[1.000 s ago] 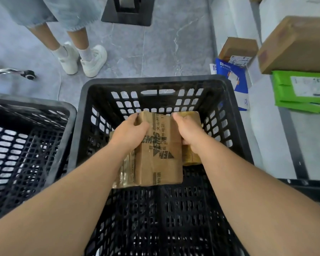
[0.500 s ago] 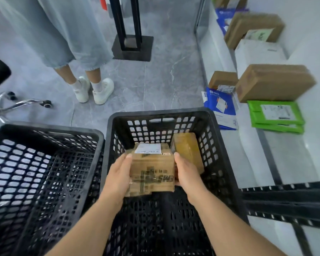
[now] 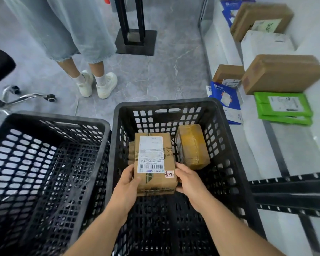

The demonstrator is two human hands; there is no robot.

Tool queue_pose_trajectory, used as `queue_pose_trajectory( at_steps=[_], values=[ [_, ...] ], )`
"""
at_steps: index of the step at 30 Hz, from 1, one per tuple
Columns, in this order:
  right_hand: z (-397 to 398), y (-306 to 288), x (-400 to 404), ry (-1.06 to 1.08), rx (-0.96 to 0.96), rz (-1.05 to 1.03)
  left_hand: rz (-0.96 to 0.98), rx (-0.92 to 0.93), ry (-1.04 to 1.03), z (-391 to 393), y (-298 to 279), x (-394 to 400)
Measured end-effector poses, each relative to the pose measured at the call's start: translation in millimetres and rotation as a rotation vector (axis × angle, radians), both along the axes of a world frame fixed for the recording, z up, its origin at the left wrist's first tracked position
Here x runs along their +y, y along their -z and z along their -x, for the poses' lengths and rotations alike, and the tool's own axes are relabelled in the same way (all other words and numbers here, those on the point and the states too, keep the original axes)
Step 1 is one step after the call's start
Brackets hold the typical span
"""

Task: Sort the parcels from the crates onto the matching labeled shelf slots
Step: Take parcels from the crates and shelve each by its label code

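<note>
Brown cardboard, a parcel (image 3: 154, 163) with a white label, sits label-up between the person's two hands inside the black crate (image 3: 227, 145). The left hand (image 3: 127, 183) grips its left edge, the right hand (image 3: 189, 182) its right. Just beyond the right fingers a taped yellowish parcel (image 3: 193, 145) leans by the crate's right wall. A second crate (image 3: 44, 163) stands left; boxes (image 3: 283, 73) line the shelf (image 3: 294, 154) at right.

- Held parcel (image 3: 154, 164): matt brown cardboard, white paper label
- Crate (image 3: 227, 145): black perforated plastic
- Second parcel (image 3: 193, 146): glossy tape-wrapped
- Floor (image 3: 164, 58): smooth grey stone-look tile
</note>
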State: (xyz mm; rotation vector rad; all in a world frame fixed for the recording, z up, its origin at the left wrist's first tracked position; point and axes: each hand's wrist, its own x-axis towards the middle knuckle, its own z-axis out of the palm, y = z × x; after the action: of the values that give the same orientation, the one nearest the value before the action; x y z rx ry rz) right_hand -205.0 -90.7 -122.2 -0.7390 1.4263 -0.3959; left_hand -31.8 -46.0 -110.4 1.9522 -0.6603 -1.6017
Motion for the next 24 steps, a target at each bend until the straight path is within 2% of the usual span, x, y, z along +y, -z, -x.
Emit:
queue_pose_trajectory(
  at_steps=[6,11,15,18,20,23,24],
  values=[
    [-4,20,-1,-0.127,0.104,-0.008,-0.1,-0.043,0.06,8,12,-5],
    [-4,24,-3,-0.119,0.2,-0.052,-0.118,-0.111,-0.049,6,27,-5],
    [0,23,-27,-0.16,0.404,0.175,-0.069,-0.129,-0.072,7,29,-15],
    [4,24,-48,-0.245,0.483,0.293,-0.041,-0.124,-0.148,7,30,-25],
    [7,25,-55,-0.275,0.502,0.284,-0.038,-0.057,-0.231,6,33,-30],
    [12,30,-53,-0.178,0.542,0.216,-0.04,0.196,-0.425,6,31,-32],
    [13,32,-50,-0.168,0.578,0.205,-0.052,0.228,-0.442,6,33,-28]
  ],
)
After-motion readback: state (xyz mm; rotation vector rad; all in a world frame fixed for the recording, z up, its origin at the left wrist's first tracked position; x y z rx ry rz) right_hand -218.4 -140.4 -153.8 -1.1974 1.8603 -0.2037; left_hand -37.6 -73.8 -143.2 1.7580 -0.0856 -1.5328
